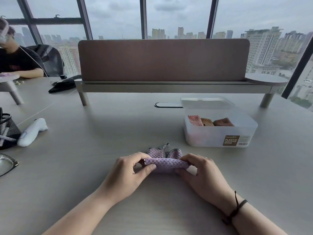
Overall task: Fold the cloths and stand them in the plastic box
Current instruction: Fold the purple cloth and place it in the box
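Purple cloth (166, 164), just one, lying long-axis sideways, getting pinched between left hand (130, 170) and right hand (201, 172); three more standing in plastic box (218, 133) up-right of grip.

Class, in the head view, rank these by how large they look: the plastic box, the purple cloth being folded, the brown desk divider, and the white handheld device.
1. Brown desk divider
2. Plastic box
3. Purple cloth and white handheld device: they look alike, so unranked.
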Available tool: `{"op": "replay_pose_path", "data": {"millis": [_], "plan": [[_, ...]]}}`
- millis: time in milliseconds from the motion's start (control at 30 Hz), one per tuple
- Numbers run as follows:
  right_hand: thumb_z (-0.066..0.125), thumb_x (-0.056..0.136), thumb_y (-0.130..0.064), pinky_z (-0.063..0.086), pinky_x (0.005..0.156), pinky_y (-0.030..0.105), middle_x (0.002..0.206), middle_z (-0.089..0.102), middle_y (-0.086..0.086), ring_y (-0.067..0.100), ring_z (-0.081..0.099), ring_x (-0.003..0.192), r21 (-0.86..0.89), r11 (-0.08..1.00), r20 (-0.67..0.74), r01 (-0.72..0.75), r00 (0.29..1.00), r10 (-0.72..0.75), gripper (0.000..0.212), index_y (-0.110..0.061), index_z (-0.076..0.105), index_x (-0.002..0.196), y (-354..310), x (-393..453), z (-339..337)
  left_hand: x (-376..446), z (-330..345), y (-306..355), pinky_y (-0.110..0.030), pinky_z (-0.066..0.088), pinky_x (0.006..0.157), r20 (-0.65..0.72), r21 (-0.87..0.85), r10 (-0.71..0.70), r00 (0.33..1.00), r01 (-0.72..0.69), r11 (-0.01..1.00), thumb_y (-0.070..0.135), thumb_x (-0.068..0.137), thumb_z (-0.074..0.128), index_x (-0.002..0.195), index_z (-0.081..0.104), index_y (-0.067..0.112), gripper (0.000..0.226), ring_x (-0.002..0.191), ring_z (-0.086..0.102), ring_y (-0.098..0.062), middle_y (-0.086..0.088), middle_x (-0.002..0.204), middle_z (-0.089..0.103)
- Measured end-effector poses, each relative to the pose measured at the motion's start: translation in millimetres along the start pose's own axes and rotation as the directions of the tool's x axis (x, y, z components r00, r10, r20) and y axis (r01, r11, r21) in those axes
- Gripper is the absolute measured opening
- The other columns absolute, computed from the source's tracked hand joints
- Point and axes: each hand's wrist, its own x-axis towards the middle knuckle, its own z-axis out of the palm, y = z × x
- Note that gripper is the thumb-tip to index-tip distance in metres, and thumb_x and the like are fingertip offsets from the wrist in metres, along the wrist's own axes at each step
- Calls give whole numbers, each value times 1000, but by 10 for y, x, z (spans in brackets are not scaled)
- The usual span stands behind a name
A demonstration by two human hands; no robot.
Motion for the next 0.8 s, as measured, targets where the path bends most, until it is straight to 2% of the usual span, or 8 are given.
{"op": "replay_pose_path", "data": {"millis": [100, 200, 267, 367, 433, 600, 700, 800], "plan": [[77, 76, -41, 41, 57, 14, 66, 64, -11, 2, 56, 61, 118, 988, 2, -95, 995, 96, 16, -31, 68, 85, -24, 34, -1, 29, 42, -9, -16, 38, 50, -25, -51, -74, 997, 73, 996, 40, 84, 74, 92, 71, 26, 16, 46, 44, -2, 14, 65, 67], [75, 75, -46, 40, 53, 14, 60, 62, -14, 1, 53, 54, 179, 969, -1, -171, 985, 174, 19, -28, 68, 79, -29, 108, 50, 113, 103, -51, -23, 36, 49, 7, -132, -173, 985, 172, 976, 33, 86, 75, 87, 70, 24, 11, 45, 42, -1, 4, 58, 69], [74, 76, -48, 40, 51, 13, 56, 62, -12, 0, 55, 52, 173, 962, -9, -211, 976, 216, 20, -29, 67, 78, -26, 170, 84, 171, 139, -78, -25, 33, 48, 26, -119, -215, 976, 217, 969, 34, 87, 73, 85, 69, 24, 12, 44, 39, -5, -3, 52, 65], [72, 77, -51, 45, 57, 19, 58, 63, -8, 2, 58, 56, 96, 962, -17, -254, 966, 257, 23, -30, 67, 84, -31, 244, 128, 215, 178, -121, -20, 29, 45, 20, -56, -249, 968, 250, 967, 36, 85, 75, 83, 69, 24, 14, 37, 37, -5, 4, 43, 58], [71, 77, -52, 49, 63, 26, 60, 63, -8, 7, 61, 63, 51, 960, -25, -276, 960, 278, 25, -30, 65, 86, -36, 278, 150, 218, 192, -139, -21, 31, 46, 18, -21, -259, 966, 260, 965, 38, 84, 76, 82, 69, 26, 14, 36, 41, -4, 7, 44, 60], [70, 76, -49, 52, 66, 31, 64, 61, -12, 12, 63, 71, -9, 959, -46, -284, 958, 283, 24, -31, 60, 88, -15, 304, 194, 220, 199, -152, -22, 34, 48, -25, 35, -211, 977, 212, 977, 47, 82, 74, 83, 67, 28, 20, 39, 46, -2, 11, 47, 60], [69, 76, -47, 52, 66, 32, 65, 61, -11, 16, 63, 73, -27, 963, -56, -267, 962, 266, 23, -30, 56, 84, 13, 286, 226, 201, 177, -136, -25, 47, 54, -100, 52, -141, 985, 147, 988, 62, 80, 63, 96, 66, 32, 34, 51, 55, -3, 11, 62, 63], [68, 77, -47, 52, 65, 32, 65, 61, -11, 16, 63, 71, -39, 967, -74, -250, 966, 247, 23, -27, 55, 79, 28, 277, 232, 170, 165, -111, -26, 51, 65, -98, 58, -122, 988, 128, 990, 65, 76, 60, 109, 62, 36, 44, 66, 60, -4, 14, 79, 62]]}}
